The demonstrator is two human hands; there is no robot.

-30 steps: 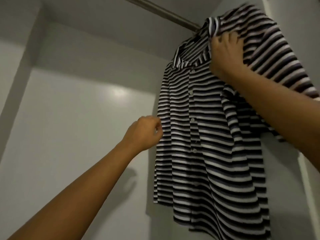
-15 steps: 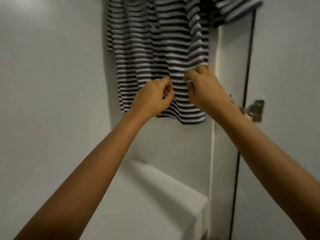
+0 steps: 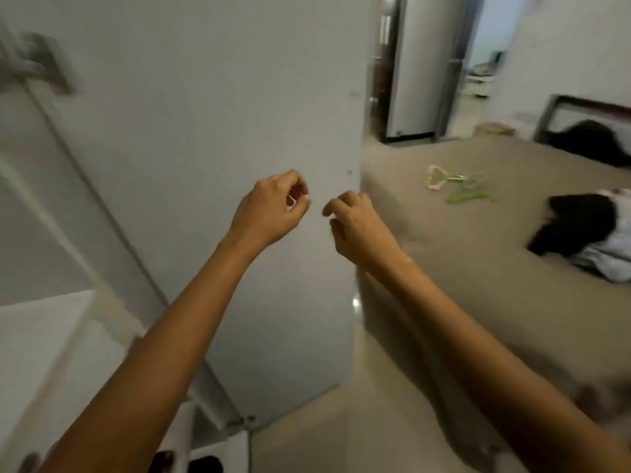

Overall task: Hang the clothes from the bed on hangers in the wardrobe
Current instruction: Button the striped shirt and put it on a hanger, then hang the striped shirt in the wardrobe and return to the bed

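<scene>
My left hand (image 3: 273,208) and my right hand (image 3: 358,223) float side by side in front of the white wardrobe door (image 3: 222,131), fingers loosely curled, nothing in either. On the tan bed (image 3: 461,233) at the right lie a cream hanger (image 3: 435,178) and a green hanger (image 3: 469,196). Nearer the right edge sits a heap of black and white clothes (image 3: 584,230). Another dark garment (image 3: 587,138) lies by the headboard. The striped shirt is out of view.
The wardrobe's open interior and shelf (image 3: 44,319) are at the left, blurred. A doorway (image 3: 416,70) opens behind the bed. Beige floor (image 3: 341,431) runs between wardrobe and bed. Dark shoes (image 3: 201,464) show at the bottom edge.
Both hands let go of the striped shirt's hem. The view swung right and down, away from the hanging shirt toward the bed.
</scene>
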